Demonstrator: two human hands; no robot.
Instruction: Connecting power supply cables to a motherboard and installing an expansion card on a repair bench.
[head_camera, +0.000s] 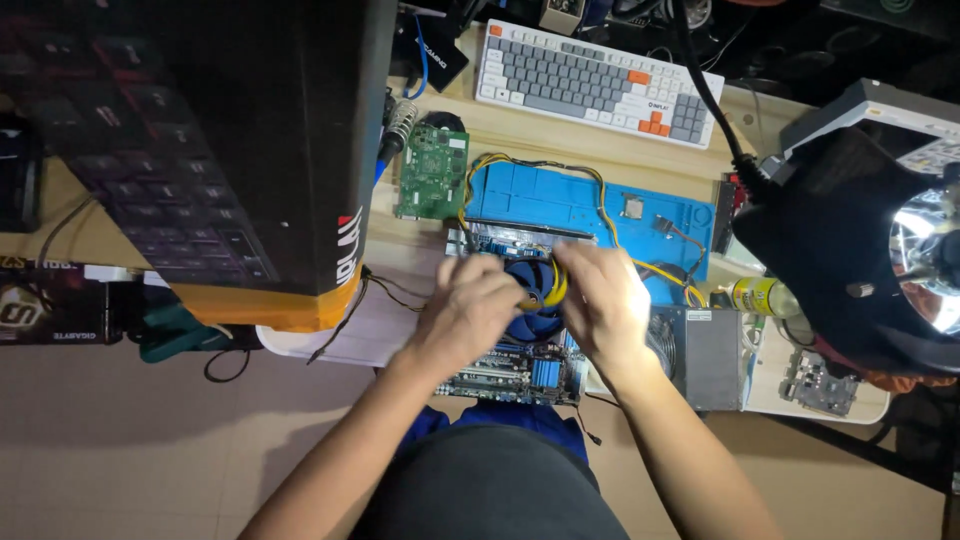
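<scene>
Our left hand (468, 305) and right hand (600, 300) pinch yellow-handled tool (553, 287) over cooler fan (530, 300), fan on motherboard (515, 372).

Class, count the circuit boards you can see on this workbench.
3: a large motherboard under both hands, a green board left of the blue mat, and a small grey board at the bench's right edge. Others may be hidden.

a blue cooler fan (530, 285) with a yellow cable (556, 287) sits flat on a motherboard (515, 372).
</scene>
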